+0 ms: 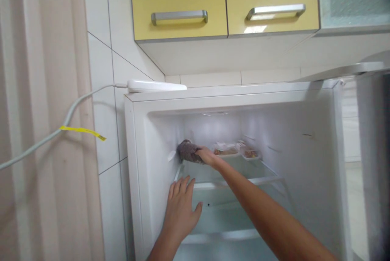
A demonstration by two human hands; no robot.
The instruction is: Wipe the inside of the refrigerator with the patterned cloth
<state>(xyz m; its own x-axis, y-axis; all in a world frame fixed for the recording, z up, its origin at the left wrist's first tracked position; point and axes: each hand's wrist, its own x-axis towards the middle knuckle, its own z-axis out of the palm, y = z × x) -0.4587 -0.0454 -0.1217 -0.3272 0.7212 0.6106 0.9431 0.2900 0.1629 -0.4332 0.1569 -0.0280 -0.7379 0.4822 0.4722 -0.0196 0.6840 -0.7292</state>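
The right hand (207, 156) is sheathed in a grey-brown cloth (188, 151) at ten o'clock inside the refrigerator (307, 151), by the inner side wall; the cloth hides how far the fingers close. At the cloth's six o'clock, the left hand (182, 208) is open, fingers slightly spread, holding nothing, near the upper glass shelf (207, 174). Two food packs (227, 151) sit at the cloth's three o'clock.

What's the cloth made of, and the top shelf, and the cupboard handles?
The cloth: some fabric, maybe fuzzy; it looks dull and speckled.
The top shelf: glass or clear plastic, I can't tell which; it's smooth and pale greenish.
The handles: probably metal, satiny; they're silvery and catch the light.
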